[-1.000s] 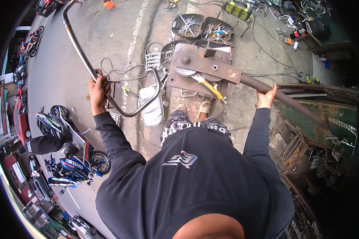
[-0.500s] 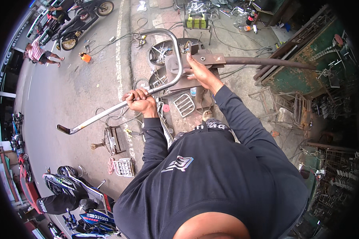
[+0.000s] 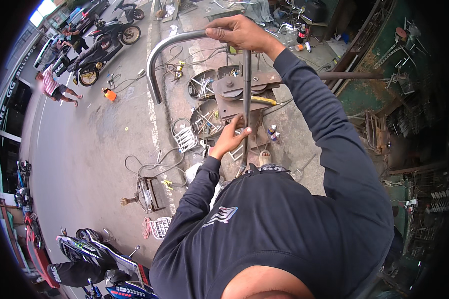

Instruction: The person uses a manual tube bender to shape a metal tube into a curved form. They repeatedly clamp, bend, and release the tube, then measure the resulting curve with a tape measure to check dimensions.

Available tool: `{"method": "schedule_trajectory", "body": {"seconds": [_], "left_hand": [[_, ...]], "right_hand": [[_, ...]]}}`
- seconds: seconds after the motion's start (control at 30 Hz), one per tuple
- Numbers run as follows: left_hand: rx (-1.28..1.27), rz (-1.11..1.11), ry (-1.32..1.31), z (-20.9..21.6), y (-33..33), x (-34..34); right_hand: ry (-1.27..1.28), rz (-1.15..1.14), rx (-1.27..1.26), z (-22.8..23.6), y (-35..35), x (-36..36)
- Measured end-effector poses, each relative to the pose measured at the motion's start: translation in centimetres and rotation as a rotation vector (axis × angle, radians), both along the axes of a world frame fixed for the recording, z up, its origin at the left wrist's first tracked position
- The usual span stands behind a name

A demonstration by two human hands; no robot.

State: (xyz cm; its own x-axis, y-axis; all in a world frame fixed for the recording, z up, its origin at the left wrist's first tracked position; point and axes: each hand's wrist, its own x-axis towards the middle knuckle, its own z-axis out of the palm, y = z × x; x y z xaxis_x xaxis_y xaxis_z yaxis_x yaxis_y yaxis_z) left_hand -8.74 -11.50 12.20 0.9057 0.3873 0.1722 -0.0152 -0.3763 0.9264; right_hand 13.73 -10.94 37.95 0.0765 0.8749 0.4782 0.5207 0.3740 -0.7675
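My right hand (image 3: 244,34), raised at the top, is closed around a bent metal tube (image 3: 247,89). From that hand one end curves away to the left and down, while a straight length hangs toward my waist. My left hand (image 3: 229,139) is lower, fingers loosely apart, its thumb and fingertips against the hanging length. Behind the tube stands a pipe bender (image 3: 222,102) with round dies on a steel plate and a long lever bar (image 3: 351,75) reaching right. A yellow-handled tool (image 3: 264,100) lies on its plate. My right hand hides the tube's upper bend.
Trays of loose metal parts (image 3: 200,85) sit left of the bender. Cables, a metal rack (image 3: 185,139) and a small frame (image 3: 149,194) lie on the ground. Two small cans (image 3: 274,133) stand near my foot. Motorcycles (image 3: 102,256) are parked lower left; a person (image 3: 55,87) is far left.
The tube has been turned, its long straight length now hanging down and its curve to the left. My right hand rose from the bender onto the tube; my left hand loosened and moved right.
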Motion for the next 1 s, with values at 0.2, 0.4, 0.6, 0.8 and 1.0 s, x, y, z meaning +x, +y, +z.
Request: {"method": "schedule_trajectory", "body": {"seconds": [0.2, 0.4, 0.6, 0.8, 1.0], "left_hand": [[-0.212, 0.273, -0.196, -5.1, -1.3, 7.7], [-0.502, 0.250, -0.232, -5.5, 0.6, 7.9], [-0.184, 0.336, -0.203, -9.3, -0.3, 8.9], [-0.203, 0.758, -0.268, -3.0, 6.8, -0.4], [0.007, 0.849, -0.436, 3.8, 19.3, -6.8]], "right_hand": [[0.351, -0.094, -0.202, -1.9, 1.8, 1.5], [0.849, -0.144, -0.329, -18.5, -3.9, -2.9], [0.731, -0.259, -0.256, -24.2, -2.9, -5.1], [0.764, -0.290, -0.083, -24.0, -3.3, -2.9], [0.670, -0.340, -0.067, -25.5, -3.5, -2.4]]}}
